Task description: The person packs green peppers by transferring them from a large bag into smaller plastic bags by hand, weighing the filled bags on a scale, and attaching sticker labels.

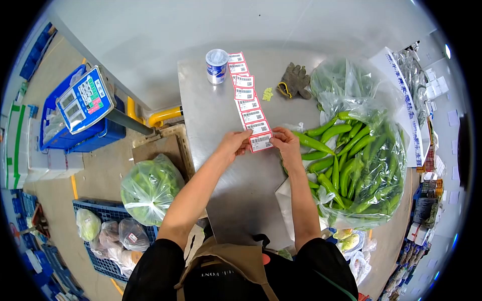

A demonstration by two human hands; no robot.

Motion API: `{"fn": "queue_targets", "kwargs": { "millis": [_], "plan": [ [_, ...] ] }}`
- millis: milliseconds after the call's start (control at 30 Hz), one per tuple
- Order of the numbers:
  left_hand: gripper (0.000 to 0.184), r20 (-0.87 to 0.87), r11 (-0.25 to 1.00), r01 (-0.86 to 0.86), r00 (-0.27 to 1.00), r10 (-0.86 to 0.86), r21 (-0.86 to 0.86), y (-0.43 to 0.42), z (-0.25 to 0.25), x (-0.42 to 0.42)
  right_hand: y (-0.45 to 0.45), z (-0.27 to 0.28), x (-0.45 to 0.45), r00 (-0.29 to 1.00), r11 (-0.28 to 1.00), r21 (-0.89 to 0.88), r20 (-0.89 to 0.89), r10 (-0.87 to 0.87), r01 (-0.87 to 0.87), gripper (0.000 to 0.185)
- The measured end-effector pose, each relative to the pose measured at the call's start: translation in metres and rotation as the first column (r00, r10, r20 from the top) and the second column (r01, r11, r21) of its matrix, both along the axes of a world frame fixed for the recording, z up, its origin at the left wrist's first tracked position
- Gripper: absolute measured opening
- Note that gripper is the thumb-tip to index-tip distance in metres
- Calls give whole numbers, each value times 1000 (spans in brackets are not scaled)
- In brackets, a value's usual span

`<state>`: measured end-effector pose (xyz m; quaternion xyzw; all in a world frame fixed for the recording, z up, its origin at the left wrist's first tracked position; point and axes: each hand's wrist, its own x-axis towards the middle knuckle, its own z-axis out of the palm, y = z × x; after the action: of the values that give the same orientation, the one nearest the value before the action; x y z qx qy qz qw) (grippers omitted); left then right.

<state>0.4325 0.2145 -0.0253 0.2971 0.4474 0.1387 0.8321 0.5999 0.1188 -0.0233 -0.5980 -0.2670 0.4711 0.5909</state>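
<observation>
A strip of white barcode labels with red borders (250, 104) runs down the steel table (201, 115), with several labels in it. My left hand (236, 143) pinches the left edge of the strip near its lower end. At the right edge of the lowest label, my right hand (286, 142) holds on with thumb and finger. Right beside that hand lies a large clear plastic bag (389, 195) full of long green peppers (334, 173), its mouth facing the hands. A blue and white can (217, 66) stands next to the strip's far end.
A dark work glove (294, 82) and a small yellow-green scrap (268, 94) lie behind the strip. Left of the table are a scale display (85, 103) on a post, a blue crate (103, 135), a bag of green produce (152, 188) and a blue pallet (108, 213) with bagged goods.
</observation>
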Motion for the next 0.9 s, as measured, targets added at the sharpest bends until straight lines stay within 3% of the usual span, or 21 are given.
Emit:
{"fn": "queue_targets", "kwargs": {
  "millis": [100, 300, 400, 600, 667, 700, 733, 767, 800, 833, 867, 900],
  "plan": [
    [20, 27, 999, -33, 999, 34, -31, 5, -17, 10, -2, -9, 3, 998, 998, -5, 31, 61, -60, 31],
    [17, -61, 999, -51, 997, 52, 9, 4, -17, 20, -4, -11, -4, 846, 997, -53, 529, 75, -56, 23],
    [17, -79, 998, -53, 995, 55, 24, 2, -17, 22, -6, -15, -6, 750, 998, 57, 662, -17, -27, 19],
    [18, -90, 995, -62, 994, 68, 74, -2, -20, 23, -11, -13, -10, 730, 996, 74, 684, -22, -40, 14],
    [17, -131, 989, -93, 986, 108, 116, -1, -30, 26, -18, 11, -14, 518, 981, 173, 849, -102, -90, 12],
    [17, -28, 974, -201, 978, 205, 107, -3, -55, 32, -21, 22, -22, 420, 961, 228, 896, -145, -155, 12],
    [17, 61, 941, -326, 945, 321, 96, -6, -78, 38, -30, 27, -21, 452, 955, 229, 884, -122, -189, 15],
    [18, -88, 970, -166, 979, 184, 178, -3, -71, 31, -37, 47, -37, 588, 941, 305, 792, -166, -145, 17],
    [19, -129, 948, -213, 960, 248, 237, -6, -74, 37, -45, 52, -41, 804, 898, 438, 550, -226, -47, 16],
    [23, -136, 941, -236, 952, 274, 245, -8, -82, 44, -42, 69, -49, 864, 833, 553, 407, -298, 27, 4],
    [34, -216, 933, -150, 949, 228, 327, -10, -59, 34, -40, 81, -53, 929, 791, 612, 296, -222, -6, 1],
    [41, -147, 945, -192, 961, 236, 264, -11, -57, 31, -34, 77, -52, 968, 750, 659, 219, -122, -55, 2]
  ]
}}
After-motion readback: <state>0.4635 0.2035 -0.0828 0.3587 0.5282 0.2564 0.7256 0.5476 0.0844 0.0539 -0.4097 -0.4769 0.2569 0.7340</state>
